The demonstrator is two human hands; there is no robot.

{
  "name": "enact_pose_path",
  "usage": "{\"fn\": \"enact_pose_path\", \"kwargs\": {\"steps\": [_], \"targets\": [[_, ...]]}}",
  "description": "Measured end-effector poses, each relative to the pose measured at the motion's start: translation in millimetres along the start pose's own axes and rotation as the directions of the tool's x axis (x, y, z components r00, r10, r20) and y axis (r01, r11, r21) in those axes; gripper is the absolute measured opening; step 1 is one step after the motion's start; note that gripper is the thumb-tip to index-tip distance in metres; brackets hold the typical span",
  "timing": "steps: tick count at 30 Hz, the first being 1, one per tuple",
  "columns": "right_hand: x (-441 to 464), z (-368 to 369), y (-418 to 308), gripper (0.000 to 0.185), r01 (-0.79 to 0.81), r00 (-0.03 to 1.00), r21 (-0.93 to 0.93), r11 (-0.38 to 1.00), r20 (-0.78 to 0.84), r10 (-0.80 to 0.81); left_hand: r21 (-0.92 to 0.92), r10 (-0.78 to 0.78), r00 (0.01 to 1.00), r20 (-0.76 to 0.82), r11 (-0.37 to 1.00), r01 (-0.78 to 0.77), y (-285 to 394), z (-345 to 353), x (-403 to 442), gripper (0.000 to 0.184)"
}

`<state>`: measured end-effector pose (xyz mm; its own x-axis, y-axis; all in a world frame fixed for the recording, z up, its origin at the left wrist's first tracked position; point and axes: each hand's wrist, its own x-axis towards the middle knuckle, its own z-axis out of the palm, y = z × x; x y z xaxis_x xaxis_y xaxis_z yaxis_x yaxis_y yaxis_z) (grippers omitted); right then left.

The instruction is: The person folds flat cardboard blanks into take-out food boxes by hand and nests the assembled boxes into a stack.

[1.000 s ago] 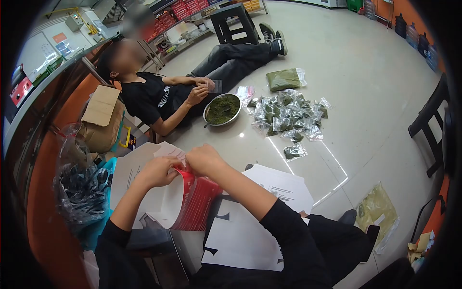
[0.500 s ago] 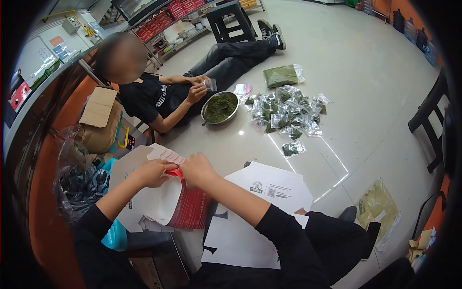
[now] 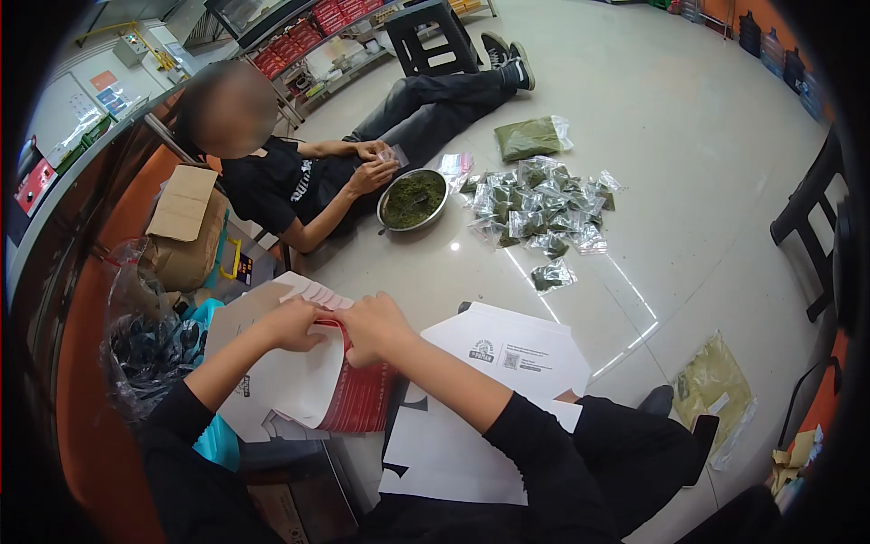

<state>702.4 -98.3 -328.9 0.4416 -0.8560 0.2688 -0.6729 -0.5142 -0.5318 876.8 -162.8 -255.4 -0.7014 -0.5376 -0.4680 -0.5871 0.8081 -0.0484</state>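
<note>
My left hand (image 3: pixel 294 325) and my right hand (image 3: pixel 374 326) are close together at the upper corner of a partly folded red and white cardboard box (image 3: pixel 358 401). Fingers of both hands are closed on its red edge, the right hand's curled tightly. The box's white inside faces up, and its striped red wall stands to the right. Flat cardboard box blanks (image 3: pixel 234 326) lie beneath and behind it, to the left. A printed white box blank (image 3: pixel 535 349) rests over my lap, to the right of my right forearm. My fingers partly hide the gripped corner.
Across from me a seated person (image 3: pixel 304 186) handles a small clear bag beside a metal bowl (image 3: pixel 441 210) of chopped greens. Several small filled bags (image 3: pixel 535 213) and a larger green bag (image 3: pixel 528 139) lie on the floor. A black stool (image 3: pixel 807 218) stands right; a brown carton (image 3: pixel 186 213) stands left.
My left fingers have spread a little along the box edge, and my right hand has turned slightly on the corner. The other person's hands have shifted on the small bag.
</note>
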Motion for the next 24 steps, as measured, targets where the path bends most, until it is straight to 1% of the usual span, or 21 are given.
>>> {"fn": "enact_pose_path", "kwargs": {"steps": [1,3,4,6,7,9,10,12,13,15,16,18,19,21,22,24], "targets": [[-0.2,-0.3,0.1,0.048,-0.001,1.000,-0.001,1.000,0.000,0.001,0.000,0.001,1.000,-0.001,1.000,-0.001,0.6,2.2,0.4,0.037],[-1.3,0.7,-1.0,0.057,-0.042,0.999,0.020,0.999,0.002,0.042,0.002,-0.061,0.998,-0.008,0.998,0.061,3.0,6.3,0.3,0.038],[-2.8,2.0,-1.0,0.057,-0.043,0.999,0.021,0.999,0.005,0.043,-0.001,-0.060,0.998,-0.007,0.998,0.060,5.4,6.9,-0.4,0.038],[-6.2,3.5,0.7,0.055,-0.021,0.999,0.139,0.990,-0.045,0.027,-0.094,-0.081,0.994,-0.074,0.993,0.074,11.8,4.3,-1.1,0.033],[-7.3,3.5,1.4,0.055,-0.022,0.998,0.137,0.990,-0.047,0.029,-0.093,-0.078,0.994,-0.076,0.993,0.071,15.3,5.8,-2.7,0.033],[-7.9,3.7,2.0,0.040,-0.056,0.996,0.284,0.957,-0.045,0.072,-0.218,-0.125,0.953,-0.277,0.974,0.064,21.3,10.2,-8.1,0.027],[-6.9,3.9,3.1,0.040,-0.056,0.996,0.284,0.957,-0.046,0.072,-0.217,-0.124,0.953,-0.277,0.974,0.063,22.1,8.1,-8.4,0.027],[-4.9,7.4,5.8,0.029,-0.059,0.988,0.367,0.928,-0.113,0.108,-0.386,-0.198,0.917,-0.345,0.921,0.053,23.7,6.4,-9.1,0.026],[-4.1,10.5,7.0,0.029,-0.062,0.988,0.367,0.928,-0.110,0.110,-0.390,-0.198,0.918,-0.344,0.920,0.052,21.5,11.0,-8.0,0.026],[0.2,17.3,10.1,0.027,-0.022,0.984,0.443,0.896,-0.151,0.099,-0.112,-0.073,0.936,-0.345,0.993,0.037,15.3,23.6,-5.6,0.028],[4.6,24.3,12.4,0.027,-0.021,0.984,0.440,0.898,-0.151,0.097,-0.113,-0.074,0.935,-0.348,0.993,0.036,18.8,26.0,-5.2,0.028],[12.6,40.6,13.2,0.026,0.040,0.960,0.460,0.887,-0.264,0.093,-0.105,-0.075,0.806,-0.587,0.994,0.015,27.5,28.9,-3.0,0.031],[12.9,44.4,9.9,0.026,0.040,0.960,0.459,0.888,-0.266,0.094,-0.104,-0.073,0.806,-0.588,0.995,0.014,25.9,28.9,-2.6,0.031],[12.5,51.0,5.7,0.024,0.048,0.922,0.519,0.853,-0.352,0.162,0.015,0.076,0.779,-0.622,0.996,-0.086,18.7,30.9,-0.4,0.031],[12.7,51.5,5.3,0.024,0.047,0.922,0.518,0.854,-0.351,0.163,0.014,0.077,0.778,-0.623,0.996,-0.087,14.3,31.7,-1.1,0.031],[13.3,52.6,3.7,0.021,0.040,0.924,0.527,0.849,-0.343,0.169,-0.186,-0.038,0.909,-0.414,0.982,-0.044,6.2,32.7,-3.2,0.032]]}}
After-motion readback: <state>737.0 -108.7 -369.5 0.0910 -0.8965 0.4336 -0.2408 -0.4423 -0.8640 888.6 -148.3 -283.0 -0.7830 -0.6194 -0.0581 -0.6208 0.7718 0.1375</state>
